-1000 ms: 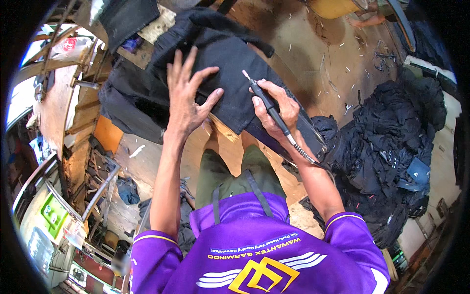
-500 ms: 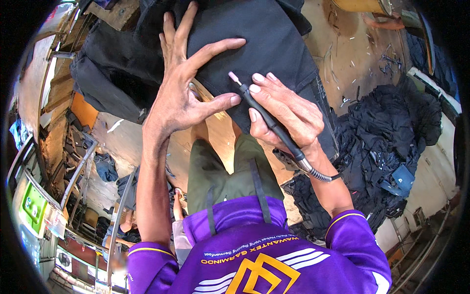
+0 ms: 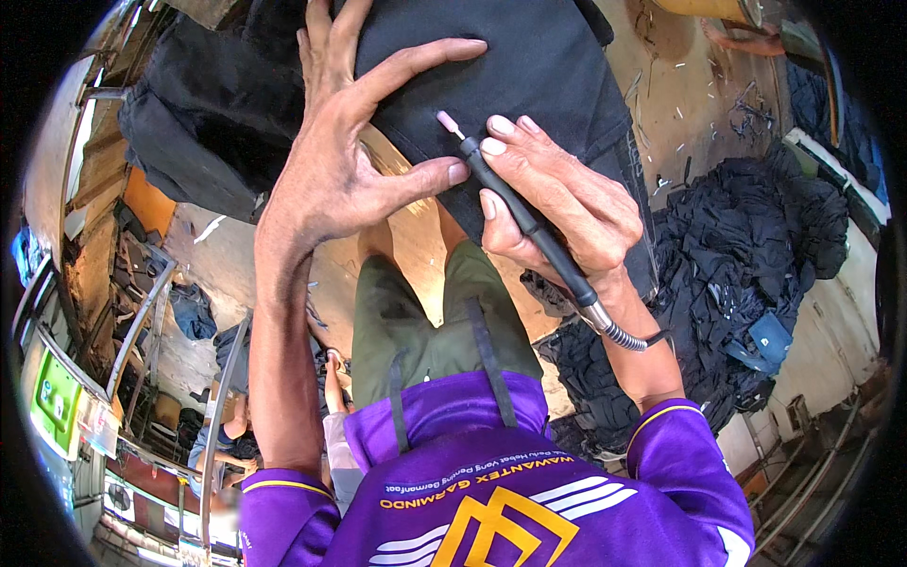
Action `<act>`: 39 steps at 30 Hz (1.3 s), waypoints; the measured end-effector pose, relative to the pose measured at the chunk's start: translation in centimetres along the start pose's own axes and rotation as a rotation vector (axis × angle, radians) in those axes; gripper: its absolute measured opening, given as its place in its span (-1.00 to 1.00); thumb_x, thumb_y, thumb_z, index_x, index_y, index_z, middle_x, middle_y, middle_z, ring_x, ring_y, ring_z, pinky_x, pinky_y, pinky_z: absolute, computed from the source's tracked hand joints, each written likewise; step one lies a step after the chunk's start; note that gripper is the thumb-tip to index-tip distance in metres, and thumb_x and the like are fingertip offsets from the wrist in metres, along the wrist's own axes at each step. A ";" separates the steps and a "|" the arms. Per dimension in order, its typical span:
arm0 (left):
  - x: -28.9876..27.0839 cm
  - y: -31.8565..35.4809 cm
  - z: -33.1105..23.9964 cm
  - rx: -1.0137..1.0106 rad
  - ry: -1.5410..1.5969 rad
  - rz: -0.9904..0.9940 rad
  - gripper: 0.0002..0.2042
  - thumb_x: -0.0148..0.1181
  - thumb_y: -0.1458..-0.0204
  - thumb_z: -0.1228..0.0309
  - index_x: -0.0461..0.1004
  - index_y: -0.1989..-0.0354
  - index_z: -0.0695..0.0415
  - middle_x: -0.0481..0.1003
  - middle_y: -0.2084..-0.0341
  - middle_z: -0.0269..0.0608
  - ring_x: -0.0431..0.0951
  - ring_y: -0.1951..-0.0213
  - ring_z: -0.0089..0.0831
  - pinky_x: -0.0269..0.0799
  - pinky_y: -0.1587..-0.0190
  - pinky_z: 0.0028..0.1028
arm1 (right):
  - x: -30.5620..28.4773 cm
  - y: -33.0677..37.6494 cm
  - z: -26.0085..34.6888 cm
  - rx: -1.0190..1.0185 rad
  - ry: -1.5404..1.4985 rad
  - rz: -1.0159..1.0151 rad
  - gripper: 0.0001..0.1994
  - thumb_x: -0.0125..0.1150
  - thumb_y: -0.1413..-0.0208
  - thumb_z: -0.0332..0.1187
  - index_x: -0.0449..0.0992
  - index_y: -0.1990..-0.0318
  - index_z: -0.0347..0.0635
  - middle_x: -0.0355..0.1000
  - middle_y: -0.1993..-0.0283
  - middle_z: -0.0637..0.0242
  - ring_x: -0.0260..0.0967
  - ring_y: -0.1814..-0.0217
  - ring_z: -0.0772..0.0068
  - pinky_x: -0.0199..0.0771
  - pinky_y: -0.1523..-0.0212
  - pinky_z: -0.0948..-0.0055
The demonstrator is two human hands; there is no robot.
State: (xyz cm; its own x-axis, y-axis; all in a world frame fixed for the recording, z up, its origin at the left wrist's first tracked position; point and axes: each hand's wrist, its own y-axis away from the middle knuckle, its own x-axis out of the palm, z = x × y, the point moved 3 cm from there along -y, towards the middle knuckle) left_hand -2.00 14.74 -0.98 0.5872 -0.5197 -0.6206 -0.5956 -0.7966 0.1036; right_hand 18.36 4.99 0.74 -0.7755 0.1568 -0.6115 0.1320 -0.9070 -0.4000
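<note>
A black garment (image 3: 529,66) lies spread before me over a board. My left hand (image 3: 340,156) rests on it with fingers and thumb spread wide, pressing the cloth and holding nothing. The thumb tip comes close to a black rotary grinding pen (image 3: 529,219). My right hand (image 3: 581,203) is wrapped round that pen like a writing tool. Its pink stone tip (image 3: 446,121) points to the far left, at the cloth between my left thumb and forefinger; whether it touches cannot be told. A spring-sleeved cord leaves the pen's rear end by my right wrist.
A large heap of black garments (image 3: 746,246) lies at the right, with a blue piece (image 3: 767,342) on it. More dark cloth (image 3: 194,123) hangs at the far left. Thread scraps litter the wooden surface (image 3: 699,104). Another person (image 3: 222,444) sits at the lower left, near metal rails (image 3: 227,416).
The view has shifted slightly, and both hands appear a little farther up and apart. The pen stays in my right hand, its tip still over the cloth.
</note>
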 end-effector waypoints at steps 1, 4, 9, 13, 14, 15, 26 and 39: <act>0.0 0.1 0.0 -0.025 0.013 0.009 -0.22 0.68 0.13 -0.04 0.64 -0.37 -0.24 -0.23 -0.74 0.27 -0.52 -0.71 0.41 -0.49 -0.64 0.35 | -0.1 0.1 0.0 0.005 0.001 0.005 -0.68 0.52 -0.03 -0.52 0.81 0.01 -0.29 0.76 0.05 0.08 0.77 -0.13 0.05 0.82 -0.23 0.03; 0.1 0.0 -0.1 -0.039 0.036 0.010 -0.22 0.70 0.15 -0.01 0.64 -0.37 -0.24 -0.24 -0.74 0.28 -0.52 -0.71 0.41 -0.48 -0.64 0.35 | -0.5 0.4 0.2 0.013 0.021 0.028 -0.67 0.53 -0.01 -0.53 0.81 0.00 -0.29 0.77 0.07 0.08 0.78 -0.12 0.05 0.83 -0.21 0.03; 0.2 -0.2 0.0 -0.001 -0.018 0.009 -0.22 0.72 0.15 0.02 0.64 -0.37 -0.23 -0.22 -0.73 0.30 -0.51 -0.71 0.41 -0.46 -0.64 0.34 | -0.7 0.9 0.2 0.014 0.009 0.010 -0.66 0.53 0.01 -0.53 0.80 0.01 -0.30 0.77 0.08 0.08 0.78 -0.10 0.06 0.84 -0.19 0.03; 0.2 -0.2 0.0 -0.003 -0.001 -0.005 -0.22 0.71 0.15 0.01 0.64 -0.36 -0.21 -0.22 -0.73 0.32 -0.50 -0.71 0.41 -0.46 -0.64 0.34 | -1.2 1.3 0.2 0.013 0.003 0.023 -0.66 0.53 0.01 -0.53 0.79 0.02 -0.31 0.77 0.08 0.08 0.79 -0.09 0.06 0.85 -0.18 0.03; 0.1 -0.2 0.0 -0.004 -0.007 0.002 -0.22 0.71 0.15 0.00 0.64 -0.36 -0.21 -0.22 -0.73 0.32 -0.50 -0.71 0.41 -0.46 -0.64 0.35 | -1.3 1.3 0.2 0.006 0.006 0.025 -0.67 0.53 0.01 -0.53 0.79 0.02 -0.31 0.77 0.08 0.09 0.79 -0.09 0.06 0.85 -0.18 0.04; 0.1 -0.3 0.1 -0.004 -0.012 0.010 -0.22 0.71 0.15 0.00 0.64 -0.36 -0.20 -0.22 -0.73 0.33 -0.50 -0.71 0.41 -0.46 -0.64 0.35 | -1.5 1.3 0.2 0.002 0.008 0.025 -0.67 0.53 0.01 -0.52 0.79 0.03 -0.31 0.77 0.08 0.09 0.79 -0.08 0.07 0.85 -0.18 0.05; 1.1 0.1 0.8 0.135 0.122 -0.073 -0.10 0.72 0.23 0.02 0.58 -0.45 -0.27 -0.09 -0.72 0.18 -0.29 -0.74 0.10 -0.20 -0.71 0.17 | -1.5 1.2 -0.3 0.002 0.060 -0.013 -0.68 0.52 0.01 -0.52 0.80 0.04 -0.32 0.77 0.10 0.12 0.79 -0.08 0.06 0.85 -0.18 0.06; 0.5 0.0 -0.1 0.006 -0.006 -0.001 -0.18 0.72 0.17 -0.03 0.62 -0.39 -0.18 -0.23 -0.73 0.33 -0.50 -0.71 0.41 -0.44 -0.63 0.36 | -2.8 2.6 0.1 0.024 0.054 0.033 -0.66 0.53 0.03 -0.56 0.78 0.03 -0.32 0.77 0.08 0.11 0.78 -0.10 0.05 0.84 -0.20 0.06</act>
State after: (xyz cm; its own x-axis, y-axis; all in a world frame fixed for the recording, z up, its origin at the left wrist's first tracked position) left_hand -1.63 14.48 -1.18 0.5845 -0.5169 -0.6255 -0.5980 -0.7954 0.0986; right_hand 20.80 2.19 1.51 -0.7363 0.1472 -0.6604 0.1414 -0.9210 -0.3630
